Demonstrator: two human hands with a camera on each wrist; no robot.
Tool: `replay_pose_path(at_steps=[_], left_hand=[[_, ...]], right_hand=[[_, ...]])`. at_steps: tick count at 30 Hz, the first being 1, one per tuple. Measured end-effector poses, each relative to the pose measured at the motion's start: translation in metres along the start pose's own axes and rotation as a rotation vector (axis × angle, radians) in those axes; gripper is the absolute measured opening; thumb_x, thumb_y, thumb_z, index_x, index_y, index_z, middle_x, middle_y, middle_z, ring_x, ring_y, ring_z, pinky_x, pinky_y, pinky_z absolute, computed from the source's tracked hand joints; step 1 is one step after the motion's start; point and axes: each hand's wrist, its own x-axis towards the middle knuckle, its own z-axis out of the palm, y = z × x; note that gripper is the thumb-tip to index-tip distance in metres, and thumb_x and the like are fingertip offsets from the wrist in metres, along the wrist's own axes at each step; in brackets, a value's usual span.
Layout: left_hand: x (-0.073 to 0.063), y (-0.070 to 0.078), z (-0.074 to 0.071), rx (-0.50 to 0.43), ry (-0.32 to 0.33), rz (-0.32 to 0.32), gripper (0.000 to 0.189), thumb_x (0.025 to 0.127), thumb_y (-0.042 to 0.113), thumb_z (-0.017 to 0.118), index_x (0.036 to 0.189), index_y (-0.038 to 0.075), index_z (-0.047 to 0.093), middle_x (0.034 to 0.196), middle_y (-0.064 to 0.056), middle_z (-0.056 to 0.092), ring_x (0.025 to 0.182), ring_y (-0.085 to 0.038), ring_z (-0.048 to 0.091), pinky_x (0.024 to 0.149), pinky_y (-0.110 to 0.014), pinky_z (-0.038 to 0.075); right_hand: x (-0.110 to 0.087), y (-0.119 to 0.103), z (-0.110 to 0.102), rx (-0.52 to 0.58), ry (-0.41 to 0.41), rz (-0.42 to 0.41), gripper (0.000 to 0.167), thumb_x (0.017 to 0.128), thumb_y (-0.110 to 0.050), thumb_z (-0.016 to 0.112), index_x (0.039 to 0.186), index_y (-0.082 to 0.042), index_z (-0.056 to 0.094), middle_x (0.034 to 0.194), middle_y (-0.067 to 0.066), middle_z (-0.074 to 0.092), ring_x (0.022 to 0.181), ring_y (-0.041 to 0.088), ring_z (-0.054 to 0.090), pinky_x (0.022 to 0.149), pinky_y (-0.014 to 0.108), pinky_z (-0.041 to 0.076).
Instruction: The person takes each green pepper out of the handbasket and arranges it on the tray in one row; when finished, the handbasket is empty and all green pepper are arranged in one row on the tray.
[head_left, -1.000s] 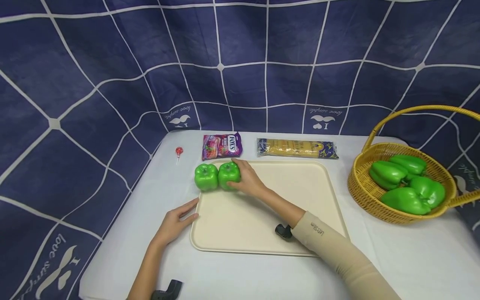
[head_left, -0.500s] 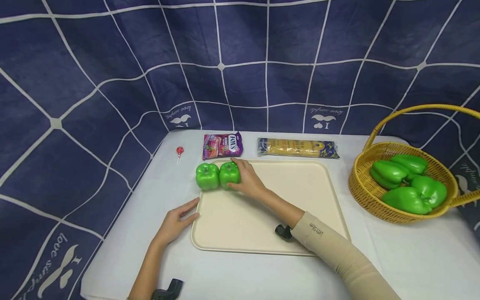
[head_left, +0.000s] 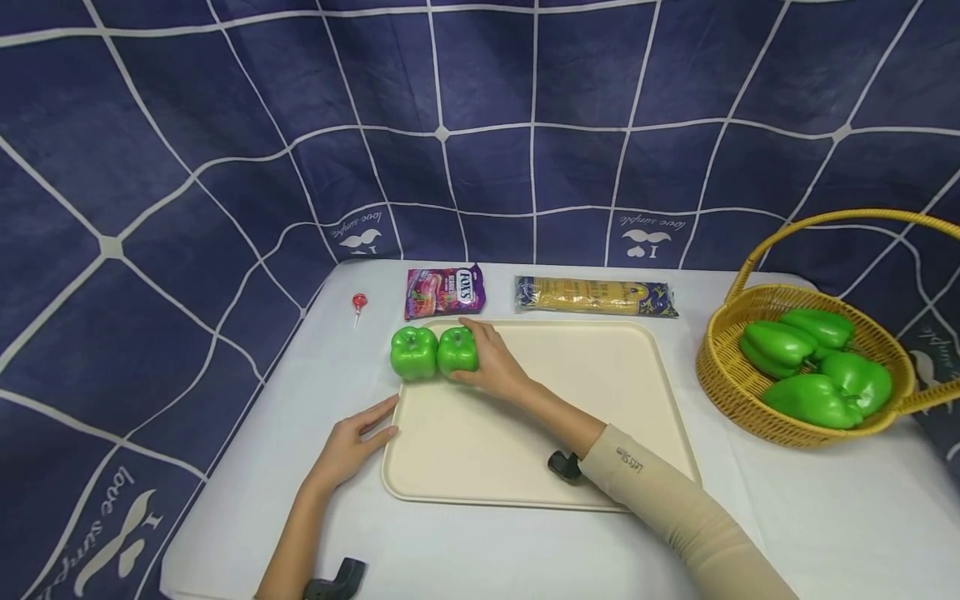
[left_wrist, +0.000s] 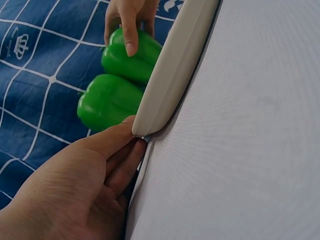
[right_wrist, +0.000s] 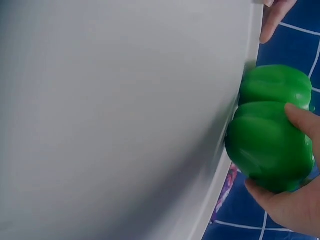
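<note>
My right hand [head_left: 495, 362] holds a green bell pepper [head_left: 454, 352] at the far left corner of a cream tray [head_left: 517, 450], thumb on its near side and fingers on its far side. Just left of it, a second green bell pepper [head_left: 412, 357] stands against it, overlapping the tray's left rim. Both peppers stand upright, stems up. The left hand [head_left: 351, 450] rests at the tray's left edge, its fingertips touching the rim. In the left wrist view those fingers [left_wrist: 117, 140] lie right at the rim's outer side, low by the tablecloth.
A yellow wicker basket [head_left: 718, 392] with several green bell peppers stands at the right. Along the back lie a purple Fox's candy bag [head_left: 444, 292] and a long pack of noodles [head_left: 592, 296]. A red lollipop [head_left: 359, 301] lies at the left. Blue checked cloth [head_left: 480, 167] hangs behind.
The right hand has shifted very slightly left, its thumb a little further round the pepper. The left hand and the tray have stayed in place.
</note>
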Motion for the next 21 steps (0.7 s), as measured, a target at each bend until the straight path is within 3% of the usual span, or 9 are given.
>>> replay_pose_path(at_steps=[15,21], left_hand=[[0.001,-0.001,-0.001,0.01,-0.013,0.01,0.046,0.088,0.014,0.063,0.131,0.001,0.05,0.133,-0.013,0.048,0.124,-0.03,0.043,0.102,-0.041,0.037],[0.006,-0.032,0.006,0.003,0.004,0.008,0.048,0.088,0.021,0.065,0.132,0.009,0.051,0.134,-0.007,0.048,0.125,-0.028,0.043,0.102,-0.042,0.036]], right_hand=[[0.0,-0.001,0.001,-0.002,0.0,0.007,0.099,0.07,-0.023,0.082,0.146,-0.009,0.021,0.138,0.021,0.034,0.123,0.033,0.039,0.102,0.044,0.038],[0.0,-0.002,0.003,-0.017,0.016,0.027,0.097,0.07,-0.022,0.082,0.145,-0.01,0.022,0.138,0.02,0.034,0.123,0.033,0.039,0.101,0.045,0.039]])
